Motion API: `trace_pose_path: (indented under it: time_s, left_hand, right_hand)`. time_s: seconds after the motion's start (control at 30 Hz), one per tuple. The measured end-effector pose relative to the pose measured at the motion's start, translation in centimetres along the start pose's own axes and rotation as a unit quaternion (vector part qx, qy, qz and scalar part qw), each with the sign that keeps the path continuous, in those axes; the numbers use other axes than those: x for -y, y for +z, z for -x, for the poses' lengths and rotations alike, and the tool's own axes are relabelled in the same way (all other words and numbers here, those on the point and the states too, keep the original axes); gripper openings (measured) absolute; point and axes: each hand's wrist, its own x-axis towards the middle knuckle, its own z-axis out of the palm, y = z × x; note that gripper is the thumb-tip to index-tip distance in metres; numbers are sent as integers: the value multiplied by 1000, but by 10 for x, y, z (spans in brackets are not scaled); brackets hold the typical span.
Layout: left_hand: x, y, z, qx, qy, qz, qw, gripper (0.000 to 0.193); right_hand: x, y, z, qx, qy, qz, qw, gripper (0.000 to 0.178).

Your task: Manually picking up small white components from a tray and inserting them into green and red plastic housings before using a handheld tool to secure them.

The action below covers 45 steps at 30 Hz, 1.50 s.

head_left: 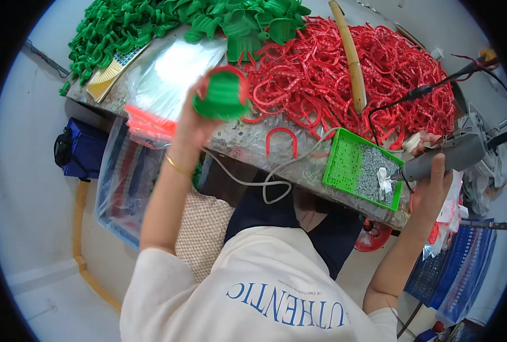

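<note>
My left hand (192,122) is raised over the front of the table, closed on a green plastic part (222,105) with a red band along its upper edge. Motion blurs the part and the fingertips. On the right, my right hand (436,185) grips a grey electric screwdriver (447,164). The tool's nose, wrapped in something white, points down at small metal screws (373,162) in a bright green perforated basket (334,154). Whether the tip touches the screws, I cannot tell. Between my hands, a single red U-shaped strip (282,131) lies near the table edge.
Behind stand heaps of green plastic parts (248,25) and red strips (299,68). A curved wooden stick (350,57) rests on the red heap. Clear plastic bags (171,68) lie at left. A pale cord (228,174) loops over the front edge. The screwdriver's black cable (424,91) hangs at right.
</note>
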Motion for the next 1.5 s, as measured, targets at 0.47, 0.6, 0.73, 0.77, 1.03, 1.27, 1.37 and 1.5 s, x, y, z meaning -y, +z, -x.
trace_pose_path:
  time_s: [0.47, 0.6, 0.73, 0.77, 1.03, 1.27, 1.37, 1.5]
  left_hand:
    - [-79, -94, -186, -208, 186, -757, 590, 55]
    - [-55, -56, -227, -57, 329, -823, 459, 44]
    - [-47, -52, -256, -15, 216, -871, 441, 31]
    - [-47, -56, -259, -17, 245, -863, 442, 22]
    - [-61, -33, -237, 136, 370, -862, 319, 14]
    - [-94, 9, -179, 8, 478, -848, 228, 17]
    - [-72, 23, -142, -51, 583, -707, 396, 17]
    - [-16, 16, -89, -37, 558, -705, 436, 21]
  right_hand:
    - [-12, -20, 2, -207, -59, 87, 973, 50]
    - [-6, -11, 1, -191, -75, 78, 976, 52]
    - [-16, -20, 0, -177, -91, 81, 977, 57]
    - [-17, -21, 0, -154, -101, 72, 980, 60]
    - [-11, -21, 15, -216, -93, 161, 958, 62]
    - [-38, 14, 33, -124, -105, 274, 948, 44]
    - [-50, 38, 39, -65, -65, 253, 963, 39]
    - [-68, 74, 35, 35, 32, 201, 978, 40]
